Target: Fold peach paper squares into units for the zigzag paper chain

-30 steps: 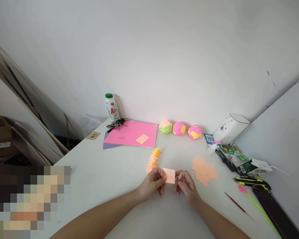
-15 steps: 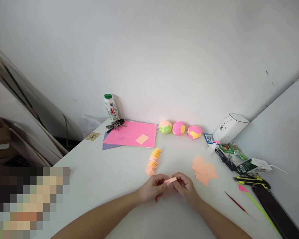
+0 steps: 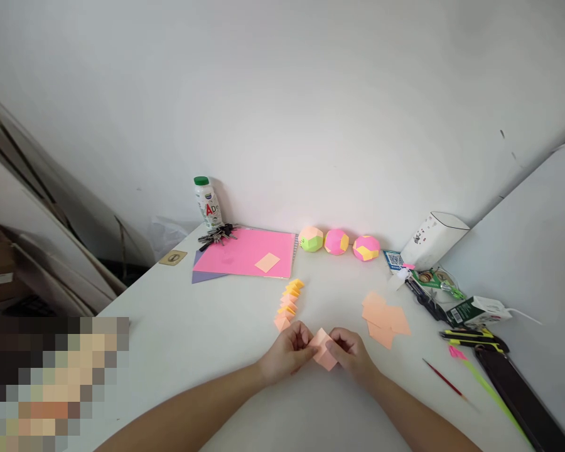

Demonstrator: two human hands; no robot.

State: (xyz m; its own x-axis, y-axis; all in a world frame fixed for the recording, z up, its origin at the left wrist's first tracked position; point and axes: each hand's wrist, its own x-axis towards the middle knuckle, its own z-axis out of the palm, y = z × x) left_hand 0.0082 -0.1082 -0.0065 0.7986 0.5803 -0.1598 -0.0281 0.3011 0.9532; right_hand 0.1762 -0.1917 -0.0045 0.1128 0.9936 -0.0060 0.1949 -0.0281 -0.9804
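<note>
A small folded peach paper piece (image 3: 324, 353) is held between my two hands above the table's front part. My left hand (image 3: 287, 353) pinches its left side with thumb and fingers. At its right side, my right hand (image 3: 353, 356) grips it, the thumb lying on the paper's face. Just beyond my left hand runs a row of folded orange and peach paper units (image 3: 289, 302), overlapping one another. To the right of my right hand lie several flat peach paper squares (image 3: 385, 319), partly stacked.
Three many-sided paper balls (image 3: 336, 242) stand by the wall. A pink sheet (image 3: 238, 254) bears one peach square (image 3: 267, 262) and keys (image 3: 218, 236), near a bottle (image 3: 208, 202). Rightward lie a thin brush (image 3: 445, 378), a cutter (image 3: 473, 339), a small carton (image 3: 480, 312) and a white container (image 3: 433, 242).
The folded peach paper, seen nearly edge-on before, is now turned with its diamond-shaped face showing. My right thumb has moved onto that face. The view has shifted slightly.
</note>
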